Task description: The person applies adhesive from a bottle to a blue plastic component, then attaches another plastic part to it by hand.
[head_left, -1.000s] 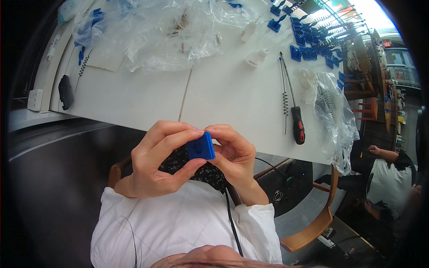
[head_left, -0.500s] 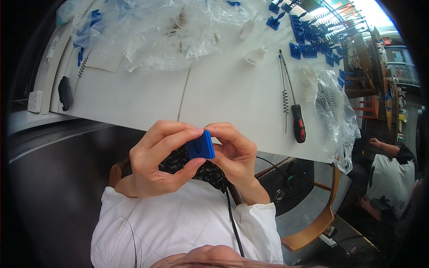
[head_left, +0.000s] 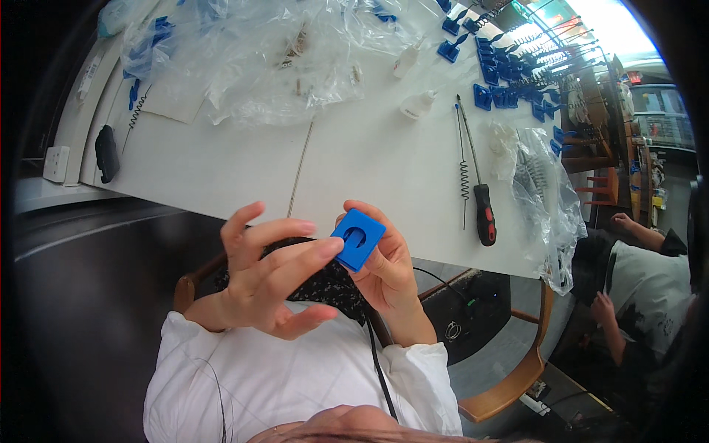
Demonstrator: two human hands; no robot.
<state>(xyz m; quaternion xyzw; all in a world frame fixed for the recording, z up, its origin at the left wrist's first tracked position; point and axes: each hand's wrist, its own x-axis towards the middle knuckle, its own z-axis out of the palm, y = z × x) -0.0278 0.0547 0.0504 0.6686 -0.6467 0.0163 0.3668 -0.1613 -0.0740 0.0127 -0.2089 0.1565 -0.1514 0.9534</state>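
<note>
A flat square blue plastic piece (head_left: 364,224) with a curved slot in its face is held in my right hand (head_left: 387,269), above my lap at the table's near edge. The slotted face is turned up toward me. My left hand (head_left: 269,277) has its fingers spread, and one fingertip touches or nearly touches the piece's left edge. Beyond the right hand lie a screwdriver (head_left: 484,214) with a black and red handle and a thin black wire coiled along part of its length (head_left: 464,179).
Clear plastic bags (head_left: 258,66) cover the table's far left. Two small white bottles, one here (head_left: 419,105), stand near the middle. Many blue parts with coiled wires (head_left: 502,66) crowd the far right. Another plastic bag (head_left: 543,199) hangs over the right edge. A co-worker (head_left: 642,288) sits at right.
My left hand has loosened its grip and spread its fingers. The blue piece has turned so its slotted face shows, and now rests in my right hand. The view has shifted slightly.
</note>
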